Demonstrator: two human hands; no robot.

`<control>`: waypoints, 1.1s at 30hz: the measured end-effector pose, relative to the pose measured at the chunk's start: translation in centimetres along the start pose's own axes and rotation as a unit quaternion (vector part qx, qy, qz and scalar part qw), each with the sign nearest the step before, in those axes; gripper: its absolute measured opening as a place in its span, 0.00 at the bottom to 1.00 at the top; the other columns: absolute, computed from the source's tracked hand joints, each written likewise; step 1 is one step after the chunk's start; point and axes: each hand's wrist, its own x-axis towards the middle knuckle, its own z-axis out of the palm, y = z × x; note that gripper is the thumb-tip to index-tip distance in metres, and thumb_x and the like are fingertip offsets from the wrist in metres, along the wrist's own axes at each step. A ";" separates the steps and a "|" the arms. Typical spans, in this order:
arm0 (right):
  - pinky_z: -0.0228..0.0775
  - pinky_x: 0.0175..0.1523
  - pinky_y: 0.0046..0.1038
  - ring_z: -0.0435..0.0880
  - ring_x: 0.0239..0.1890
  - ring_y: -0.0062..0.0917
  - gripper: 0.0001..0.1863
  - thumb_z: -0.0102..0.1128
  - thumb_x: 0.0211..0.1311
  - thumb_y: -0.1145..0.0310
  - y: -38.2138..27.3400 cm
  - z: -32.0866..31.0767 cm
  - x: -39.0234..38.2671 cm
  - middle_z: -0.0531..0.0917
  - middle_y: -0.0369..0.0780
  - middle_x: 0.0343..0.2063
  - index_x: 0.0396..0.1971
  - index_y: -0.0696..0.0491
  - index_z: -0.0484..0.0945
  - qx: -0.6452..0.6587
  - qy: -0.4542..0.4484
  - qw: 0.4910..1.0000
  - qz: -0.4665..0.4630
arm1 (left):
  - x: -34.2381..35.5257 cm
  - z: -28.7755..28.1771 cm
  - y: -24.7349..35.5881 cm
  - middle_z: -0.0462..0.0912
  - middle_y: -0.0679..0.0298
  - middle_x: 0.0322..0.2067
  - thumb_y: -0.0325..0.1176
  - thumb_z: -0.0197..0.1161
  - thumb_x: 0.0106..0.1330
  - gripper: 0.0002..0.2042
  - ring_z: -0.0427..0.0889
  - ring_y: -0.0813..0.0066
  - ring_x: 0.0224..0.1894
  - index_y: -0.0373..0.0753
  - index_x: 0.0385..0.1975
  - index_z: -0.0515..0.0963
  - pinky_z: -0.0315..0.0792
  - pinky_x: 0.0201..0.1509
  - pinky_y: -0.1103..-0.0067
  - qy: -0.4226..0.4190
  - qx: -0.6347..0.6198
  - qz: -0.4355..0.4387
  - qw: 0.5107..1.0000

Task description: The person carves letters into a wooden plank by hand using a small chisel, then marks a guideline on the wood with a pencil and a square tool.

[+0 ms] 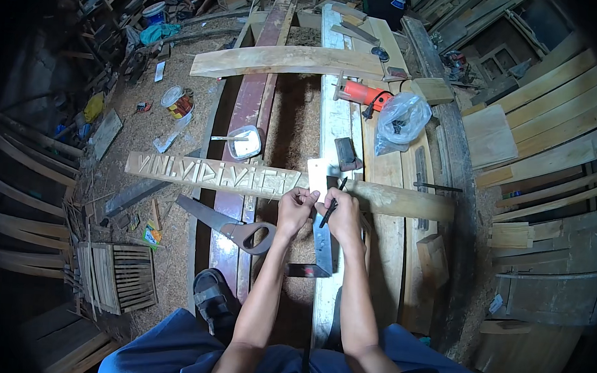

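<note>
A small white card [318,176] is pinched at its lower edge by the fingertips of the left hand [297,211]. A black pen [332,205] is gripped by the right hand [342,218], whose fingers are curled close beside the card; whether the card is also touched by them cannot be told. The card is held over the middle of a long wooden plank [399,200], which is laid crosswise over a desk [324,309] made of lengthwise boards. The plank's left part is covered with carved letters, and its right part is left plain.

Just below the hands, a metal square [323,247] is placed with its dark handle nearest the body. To the left, a handsaw [219,224] is laid flat with its handle turned toward the left forearm. Beyond the plank, a brush is rested across a white tub [245,143]. A dark block [346,154] is set beyond the plank, near the card. Farther off on the right, a red power tool [361,94] is seen beside a clear plastic bag [403,123]. At the far end, the desk is crossed by a broad curved board [285,61].
</note>
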 end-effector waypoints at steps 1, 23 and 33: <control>0.71 0.31 0.40 0.79 0.21 0.39 0.13 0.74 0.54 0.75 0.5 -0.3 0.1 0.78 0.48 0.17 0.25 0.57 0.74 0.026 -0.007 1.000 -0.005 | -0.1 0.4 0.3 0.82 0.71 0.23 0.36 0.69 0.73 0.11 0.73 0.88 0.21 0.35 0.34 0.80 0.66 0.25 0.85 -0.001 -0.001 0.000 1.000; 0.66 0.33 0.37 0.76 0.23 0.33 0.11 0.66 0.65 0.74 4.0 0.4 0.7 0.75 0.46 0.20 0.28 0.59 0.71 0.091 0.039 0.994 -0.037 | -1.7 1.8 -0.9 0.72 0.78 0.21 0.43 0.62 0.78 0.19 0.63 0.89 0.25 0.35 0.27 0.81 0.57 0.26 0.81 -0.043 0.055 0.009 0.998; 0.59 0.30 0.25 0.64 0.26 0.14 0.16 0.67 0.69 0.75 5.4 -0.4 1.6 0.69 0.30 0.20 0.24 0.57 0.68 0.093 0.070 0.993 0.005 | -3.2 2.5 -2.3 0.67 0.73 0.17 0.41 0.67 0.75 0.19 0.62 0.85 0.23 0.33 0.24 0.77 0.60 0.25 0.78 -0.121 0.031 0.017 0.992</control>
